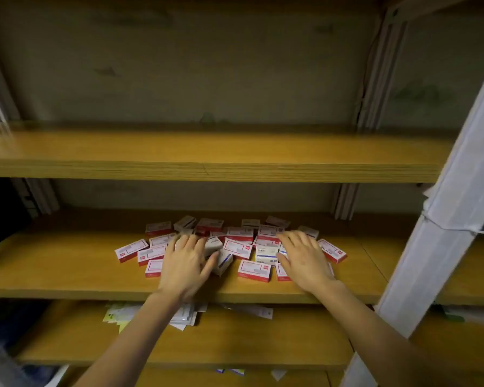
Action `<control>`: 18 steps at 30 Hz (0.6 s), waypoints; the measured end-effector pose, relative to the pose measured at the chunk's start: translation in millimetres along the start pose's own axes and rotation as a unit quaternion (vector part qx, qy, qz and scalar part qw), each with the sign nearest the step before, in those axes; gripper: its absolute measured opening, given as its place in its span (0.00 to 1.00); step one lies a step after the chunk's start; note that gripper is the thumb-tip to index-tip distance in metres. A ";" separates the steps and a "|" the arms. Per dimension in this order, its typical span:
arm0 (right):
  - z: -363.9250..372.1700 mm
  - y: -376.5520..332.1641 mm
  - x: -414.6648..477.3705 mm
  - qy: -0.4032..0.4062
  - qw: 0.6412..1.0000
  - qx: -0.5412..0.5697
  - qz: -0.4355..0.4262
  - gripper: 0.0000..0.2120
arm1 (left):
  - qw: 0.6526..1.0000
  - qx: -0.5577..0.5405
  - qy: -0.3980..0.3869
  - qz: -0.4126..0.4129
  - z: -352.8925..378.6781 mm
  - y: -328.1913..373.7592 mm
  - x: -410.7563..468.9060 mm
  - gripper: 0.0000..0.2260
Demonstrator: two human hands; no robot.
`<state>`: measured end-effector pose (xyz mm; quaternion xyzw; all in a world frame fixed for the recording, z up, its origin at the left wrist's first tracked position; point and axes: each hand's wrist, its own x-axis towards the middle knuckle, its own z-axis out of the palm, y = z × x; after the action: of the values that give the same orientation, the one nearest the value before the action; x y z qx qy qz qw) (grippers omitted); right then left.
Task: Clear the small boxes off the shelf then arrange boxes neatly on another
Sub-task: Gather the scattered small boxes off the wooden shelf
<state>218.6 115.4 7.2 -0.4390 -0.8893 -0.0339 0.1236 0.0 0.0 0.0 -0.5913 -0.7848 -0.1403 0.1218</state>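
- Small boxes [236,248]: loose heap on the middle shelf [67,263], centre, spread from near the front edge to the back. Mostly red-and-white, lying flat at all angles, some overlapping.
- One blue-and-white box [266,252] is in the mix, just beside the right hand.
- Left hand [183,261]: flat on the left half of the heap, fingers straight and spread, gripping nothing. Thumb lies against a tilted white box [222,262].
- Right hand [302,258]: same on the right half, palm down, fingers splayed over the boxes, nothing pinched.
- Upper shelf [207,152] sits directly above. Lower shelf holds paper packets [185,317].
- Handling, my read: thin card cartons, look light and stiff enough to stack, but the faces look smooth, so they'll likely slide over each other and on the wood.
- Best hold: rake from both outer sides toward the centre, then clamp a bunch between the palms on the long edges. Singles: pinch across the narrow sides.
- Risk: squeezing a loose bunch could pop boxes out; ones near the front edge could drop onto the packets.
- Progress: clearing looks barely started.
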 end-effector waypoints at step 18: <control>16.4 13.9 49.6 -0.119 0.990 0.001 -0.082 0.26 | 0.995 -0.089 -0.049 0.014 18.9 -20.4 18.6 0.23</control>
<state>197.4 165.0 3.1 -0.3657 -0.9306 0.0098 0.0143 -25.2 18.1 -12.5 -0.6166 -0.7659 -0.1791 0.0322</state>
